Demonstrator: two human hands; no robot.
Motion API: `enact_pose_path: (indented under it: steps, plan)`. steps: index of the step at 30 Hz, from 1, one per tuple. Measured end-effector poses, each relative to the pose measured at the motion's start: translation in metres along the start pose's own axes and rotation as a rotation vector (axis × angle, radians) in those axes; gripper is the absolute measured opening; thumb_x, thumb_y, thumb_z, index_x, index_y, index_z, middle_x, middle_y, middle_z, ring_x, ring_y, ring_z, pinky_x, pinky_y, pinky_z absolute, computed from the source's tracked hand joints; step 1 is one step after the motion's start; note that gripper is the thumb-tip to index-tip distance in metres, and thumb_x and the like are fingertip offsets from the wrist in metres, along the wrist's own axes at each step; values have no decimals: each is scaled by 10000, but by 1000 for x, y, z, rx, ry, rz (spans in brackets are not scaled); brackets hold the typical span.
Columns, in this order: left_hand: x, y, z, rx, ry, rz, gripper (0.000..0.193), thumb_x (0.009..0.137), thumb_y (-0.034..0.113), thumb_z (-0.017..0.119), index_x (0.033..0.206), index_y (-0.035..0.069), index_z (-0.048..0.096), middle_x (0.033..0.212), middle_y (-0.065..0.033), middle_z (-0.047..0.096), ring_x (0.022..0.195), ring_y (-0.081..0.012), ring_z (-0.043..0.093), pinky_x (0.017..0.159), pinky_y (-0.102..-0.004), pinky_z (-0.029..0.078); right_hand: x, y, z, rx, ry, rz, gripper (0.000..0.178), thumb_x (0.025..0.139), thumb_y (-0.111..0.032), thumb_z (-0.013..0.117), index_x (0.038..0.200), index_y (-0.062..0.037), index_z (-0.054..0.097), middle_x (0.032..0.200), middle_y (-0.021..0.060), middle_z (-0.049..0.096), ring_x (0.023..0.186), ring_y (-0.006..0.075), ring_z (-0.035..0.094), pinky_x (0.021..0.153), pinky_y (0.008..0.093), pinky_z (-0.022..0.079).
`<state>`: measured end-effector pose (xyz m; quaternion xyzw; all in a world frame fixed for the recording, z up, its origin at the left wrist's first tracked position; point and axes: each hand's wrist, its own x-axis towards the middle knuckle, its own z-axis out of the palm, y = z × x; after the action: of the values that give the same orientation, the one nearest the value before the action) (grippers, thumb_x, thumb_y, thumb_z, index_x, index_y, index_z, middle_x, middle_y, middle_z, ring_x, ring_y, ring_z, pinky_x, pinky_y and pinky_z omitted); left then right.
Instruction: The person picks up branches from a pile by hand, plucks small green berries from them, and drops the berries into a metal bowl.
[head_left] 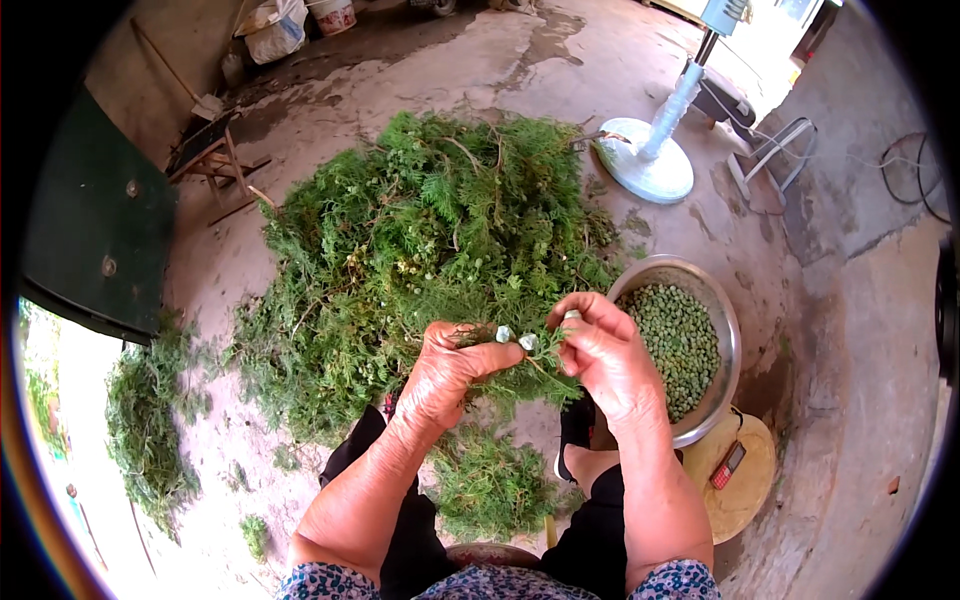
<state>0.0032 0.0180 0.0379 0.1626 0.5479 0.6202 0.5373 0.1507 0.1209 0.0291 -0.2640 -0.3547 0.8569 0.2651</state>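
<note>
My left hand [448, 372] is closed on a green conifer sprig [545, 372], thumb pressed along it. Two pale green cones [515, 338] show on the sprig beside my thumb tip. Close by on the right, my right hand [605, 355] pinches with thumb and fingers around a small pale cone [572, 315], right at the sprig's leafy end. Beyond both hands spreads a large heap of cut conifer branches [430, 220]. To the right of my right hand stands a metal basin [735, 345] holding many small green cones [672, 345].
A red mobile phone [728, 466] lies on a round yellowish stool [750, 490] beside the basin. More greenery [490, 485] lies between my feet, with another pile [145, 420] at left. A pedestal with a round pale base [645, 160] stands behind the heap.
</note>
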Motion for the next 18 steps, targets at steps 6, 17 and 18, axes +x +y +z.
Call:
enact_pose_path:
  steps: [6, 17, 18]
  plan:
    - [0, -5, 1, 37, -41, 2, 88, 660, 60, 693, 738, 54, 652, 636, 28, 589, 543, -51, 488, 510, -211, 362, -6, 9, 10, -152, -29, 100, 269, 775, -182, 673, 967, -23, 571, 722, -18, 545, 584, 62, 498, 459, 183, 367]
    - [2, -7, -3, -65, -103, -35, 131, 670, 65, 707, 782, 29, 651, 709, -3, 624, 649, -83, 560, 622, -231, 439, 1, 6, 1, 172, -77, 14, 101, 795, -49, 591, 892, -26, 569, 735, 36, 588, 584, 87, 546, 505, 206, 461]
    - [1, -7, -3, 1, -58, -21, 121, 682, 71, 710, 781, 29, 652, 710, -5, 625, 654, -87, 564, 624, -227, 441, 1, 0, 0, 137, 13, -87, 87, 788, 3, 547, 872, -15, 560, 772, 76, 595, 602, 109, 556, 500, 213, 469]
